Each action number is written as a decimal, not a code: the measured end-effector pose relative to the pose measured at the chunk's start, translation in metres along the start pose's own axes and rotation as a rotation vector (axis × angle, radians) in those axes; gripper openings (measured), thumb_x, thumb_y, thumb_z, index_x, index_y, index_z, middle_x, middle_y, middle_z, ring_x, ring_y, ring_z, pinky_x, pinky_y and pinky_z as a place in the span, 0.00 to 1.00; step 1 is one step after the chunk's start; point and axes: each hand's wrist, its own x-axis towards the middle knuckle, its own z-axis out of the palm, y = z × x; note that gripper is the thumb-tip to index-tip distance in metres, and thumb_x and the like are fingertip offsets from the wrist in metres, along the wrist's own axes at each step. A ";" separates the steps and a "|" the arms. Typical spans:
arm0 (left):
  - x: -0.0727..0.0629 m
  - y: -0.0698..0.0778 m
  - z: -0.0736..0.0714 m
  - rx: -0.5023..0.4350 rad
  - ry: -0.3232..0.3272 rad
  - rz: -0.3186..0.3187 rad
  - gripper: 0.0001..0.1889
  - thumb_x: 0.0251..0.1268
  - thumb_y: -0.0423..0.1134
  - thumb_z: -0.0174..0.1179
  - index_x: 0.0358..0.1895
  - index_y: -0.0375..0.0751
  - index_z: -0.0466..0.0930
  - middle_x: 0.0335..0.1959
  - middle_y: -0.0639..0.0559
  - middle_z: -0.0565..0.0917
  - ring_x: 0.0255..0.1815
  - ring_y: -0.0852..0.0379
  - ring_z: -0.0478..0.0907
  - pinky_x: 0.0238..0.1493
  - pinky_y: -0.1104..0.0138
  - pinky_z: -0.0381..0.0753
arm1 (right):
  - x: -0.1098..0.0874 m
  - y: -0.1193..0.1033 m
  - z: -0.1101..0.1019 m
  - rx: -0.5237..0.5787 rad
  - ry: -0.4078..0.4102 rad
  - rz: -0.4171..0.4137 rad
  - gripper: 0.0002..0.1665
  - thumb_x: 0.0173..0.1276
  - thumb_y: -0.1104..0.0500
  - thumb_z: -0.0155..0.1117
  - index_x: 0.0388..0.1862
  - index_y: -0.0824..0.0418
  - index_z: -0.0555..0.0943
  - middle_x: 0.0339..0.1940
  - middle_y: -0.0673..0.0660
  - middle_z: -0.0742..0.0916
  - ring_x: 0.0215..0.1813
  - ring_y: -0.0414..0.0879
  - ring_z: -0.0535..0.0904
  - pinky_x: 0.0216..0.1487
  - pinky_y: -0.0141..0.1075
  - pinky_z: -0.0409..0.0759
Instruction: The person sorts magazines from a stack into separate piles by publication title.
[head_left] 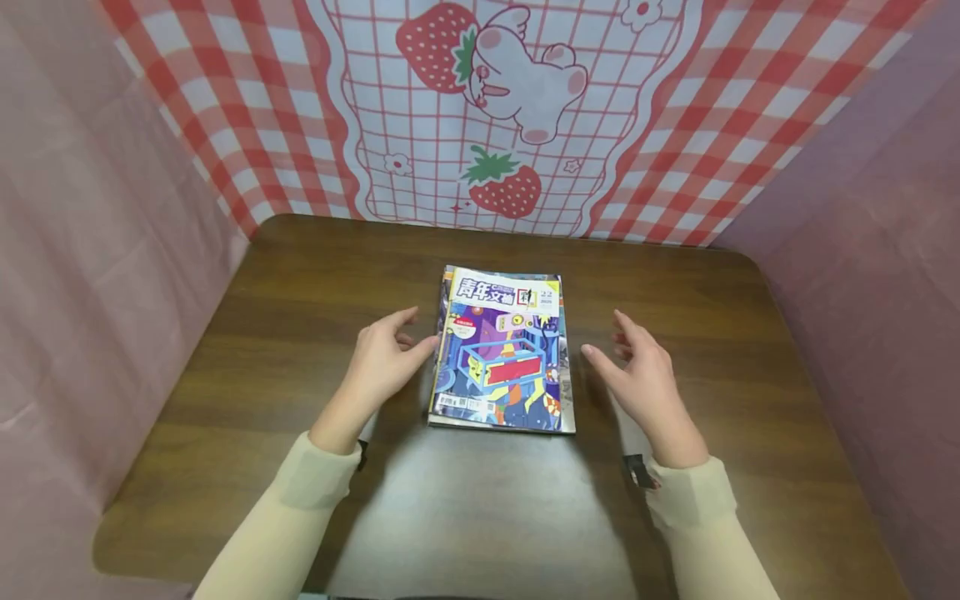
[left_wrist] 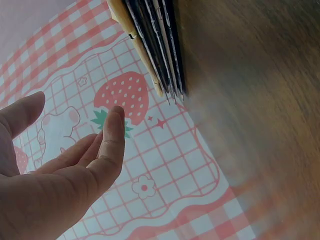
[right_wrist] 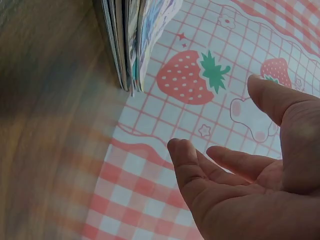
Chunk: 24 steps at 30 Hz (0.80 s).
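Note:
A stack of several magazines (head_left: pixel 498 350) lies flat on the wooden table, its top cover purple and blue with a white title band and Chinese characters. To its left is my left hand (head_left: pixel 384 354), fingers relaxed and thumb tip right by the stack's left edge. On the other side my right hand (head_left: pixel 637 371) hovers a short way off the right edge, thumb and fingers spread apart. Both wrist views show the layered page edges of the stack (left_wrist: pixel 157 45) beyond the fingers. Neither palm holds anything.
The brown wooden table (head_left: pixel 300 283) has rounded corners. Behind it hangs a red-and-white checked cloth (head_left: pixel 622 167) with strawberries and a cartoon animal. Pink curtains (head_left: pixel 90 250) close in the left and right sides.

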 end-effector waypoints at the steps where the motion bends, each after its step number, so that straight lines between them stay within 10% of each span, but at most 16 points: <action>1: 0.001 0.000 0.001 -0.001 -0.005 -0.005 0.32 0.66 0.44 0.70 0.69 0.31 0.73 0.60 0.37 0.81 0.49 0.41 0.84 0.45 0.53 0.85 | 0.001 0.000 0.001 0.003 -0.001 0.005 0.51 0.70 0.38 0.67 0.80 0.64 0.60 0.70 0.70 0.74 0.63 0.66 0.76 0.59 0.59 0.77; 24: 0.015 -0.003 0.018 -0.032 -0.069 -0.136 0.30 0.65 0.43 0.70 0.64 0.27 0.75 0.55 0.36 0.82 0.45 0.44 0.82 0.47 0.55 0.83 | 0.015 0.004 0.020 0.176 -0.090 0.107 0.36 0.71 0.51 0.71 0.70 0.68 0.74 0.60 0.67 0.83 0.60 0.58 0.80 0.53 0.50 0.83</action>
